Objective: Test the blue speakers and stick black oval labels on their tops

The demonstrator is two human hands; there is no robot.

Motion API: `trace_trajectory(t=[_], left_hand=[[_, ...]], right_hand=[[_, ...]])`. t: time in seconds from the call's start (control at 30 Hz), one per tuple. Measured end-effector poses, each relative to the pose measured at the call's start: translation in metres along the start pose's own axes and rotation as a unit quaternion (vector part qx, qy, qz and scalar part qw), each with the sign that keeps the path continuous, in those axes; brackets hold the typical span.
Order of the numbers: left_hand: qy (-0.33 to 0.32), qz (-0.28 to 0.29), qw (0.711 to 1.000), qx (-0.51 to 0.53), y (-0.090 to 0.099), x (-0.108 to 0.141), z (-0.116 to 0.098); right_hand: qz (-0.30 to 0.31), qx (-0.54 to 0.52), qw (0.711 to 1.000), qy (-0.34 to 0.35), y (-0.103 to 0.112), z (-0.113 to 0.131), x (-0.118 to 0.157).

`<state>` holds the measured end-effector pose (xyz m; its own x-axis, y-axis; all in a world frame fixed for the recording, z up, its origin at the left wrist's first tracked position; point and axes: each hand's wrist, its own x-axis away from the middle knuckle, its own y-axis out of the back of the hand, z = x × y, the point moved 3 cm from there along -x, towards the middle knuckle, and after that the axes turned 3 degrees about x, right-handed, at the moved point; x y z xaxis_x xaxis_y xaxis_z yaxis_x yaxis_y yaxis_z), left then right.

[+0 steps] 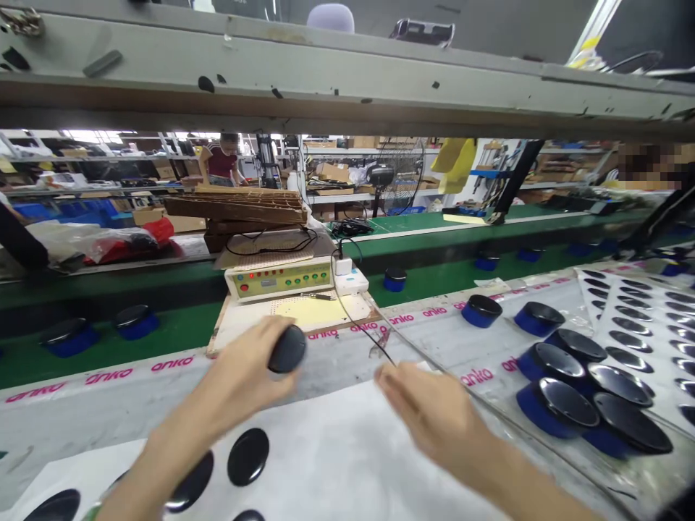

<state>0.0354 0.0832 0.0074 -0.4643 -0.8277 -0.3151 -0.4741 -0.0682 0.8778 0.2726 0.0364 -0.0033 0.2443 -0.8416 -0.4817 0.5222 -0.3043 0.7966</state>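
My left hand [247, 369] is closed around a round black cap [287, 349], its dark face turned to the right and its edge partly behind my fingers. To the right, over a white sheet [337, 449], my right hand [428, 401] has its fingers curled together. A thin black cord [374, 340] runs down to its fingertips; whether they grip it or something else is hidden. Glossy black discs [248, 456] lie on the sheet beneath my left forearm. Several blue caps with black tops [559, 405] stand clustered right of my right hand.
A control box [279, 281] with lights and buttons sits on a board ahead. Behind the bench runs a green conveyor [434, 278] carrying blue caps [394, 279]. Sheets of black discs [630, 318] lie at right. A shelf beam [326, 65] crosses overhead. Other people are in the background.
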Motion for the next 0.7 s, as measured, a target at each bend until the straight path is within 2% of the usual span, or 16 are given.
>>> trace_trajectory(t=[0.03, 0.07, 0.13, 0.2, 0.27, 0.37, 0.43, 0.47, 0.5, 0.53, 0.57, 0.6, 0.63, 0.67, 0.7], left_hand=[[0.053, 0.011, 0.998, 0.010, -0.002, -0.005, 0.016], [0.091, 0.030, 0.995, 0.027, -0.004, -0.008, 0.029], [0.125, 0.071, 0.987, 0.066, -0.013, -0.010, 0.049], [0.132, 0.089, 0.983, 0.093, -0.020, -0.009, 0.059], [0.141, 0.087, 0.980, 0.113, -0.024, -0.007, 0.064], [0.144, 0.059, 0.977, 0.144, -0.020, -0.008, 0.058], [0.149, 0.030, 0.966, 0.209, -0.013, -0.011, 0.043], [0.159, 0.010, 0.945, 0.286, -0.010, -0.012, 0.034], [0.176, -0.013, 0.905, 0.388, -0.007, -0.011, 0.023], [0.193, -0.029, 0.843, 0.501, -0.006, -0.010, 0.012], [0.206, -0.031, 0.767, 0.607, -0.006, -0.009, 0.000], [0.211, -0.013, 0.691, 0.691, -0.007, -0.006, -0.013], [0.210, 0.027, 0.630, 0.747, -0.008, -0.003, -0.025], [0.205, 0.076, 0.582, 0.783, -0.010, 0.000, -0.036], [0.199, 0.118, 0.546, 0.805, -0.010, 0.004, -0.044]], right_hand=[[-0.008, 0.007, 0.995, -0.094, 0.005, -0.021, -0.020], [-0.028, 0.022, 0.989, -0.143, 0.009, -0.043, -0.042], [-0.049, 0.045, 0.970, -0.235, 0.014, -0.088, -0.084], [-0.046, 0.048, 0.954, -0.294, 0.010, -0.124, -0.118], [-0.029, 0.031, 0.946, -0.320, -0.001, -0.145, -0.138], [-0.013, -0.016, 0.950, -0.312, -0.011, -0.144, -0.147], [-0.008, -0.063, 0.960, -0.274, -0.008, -0.123, -0.145], [-0.001, -0.094, 0.965, -0.245, -0.005, -0.107, -0.141], [0.009, -0.127, 0.969, -0.212, -0.002, -0.088, -0.136], [0.029, -0.164, 0.970, -0.176, 0.002, -0.067, -0.128], [0.056, -0.204, 0.968, -0.137, 0.004, -0.045, -0.119], [0.084, -0.238, 0.962, -0.104, 0.005, -0.023, -0.108], [0.130, -0.287, 0.947, -0.057, 0.005, -0.002, -0.097], [0.185, -0.360, 0.915, 0.003, 0.005, 0.018, -0.086], [0.217, -0.394, 0.892, 0.037, 0.006, 0.032, -0.076]])
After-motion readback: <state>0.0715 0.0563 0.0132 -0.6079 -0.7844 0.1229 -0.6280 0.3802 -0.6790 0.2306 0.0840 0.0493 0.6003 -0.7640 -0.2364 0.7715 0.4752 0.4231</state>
